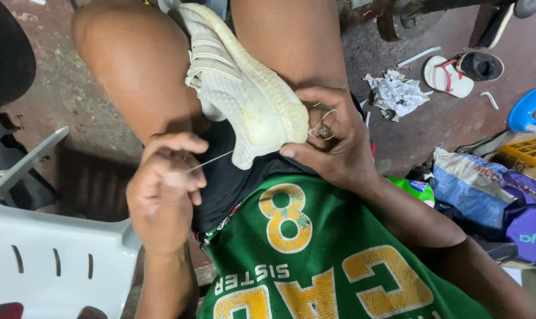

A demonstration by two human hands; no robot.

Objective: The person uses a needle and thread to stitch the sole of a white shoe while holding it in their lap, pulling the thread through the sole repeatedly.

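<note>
A cream knit sneaker (238, 82) lies between my knees, its toe toward my lap. My right hand (333, 139) grips the toe end, with loops of thin thread around its fingers. My left hand (164, 183) is closed on a taut white thread (209, 160) that runs up to the sneaker's sole edge. I cannot tell whether a needle is in either hand.
A white plastic chair (38, 242) stands at the lower left. On the floor to the right lie crumpled paper (396, 91), a sandal (448, 75), a dark shoe (480, 65), a blue basin (530, 109), a yellow crate (530, 155) and bags (486, 189).
</note>
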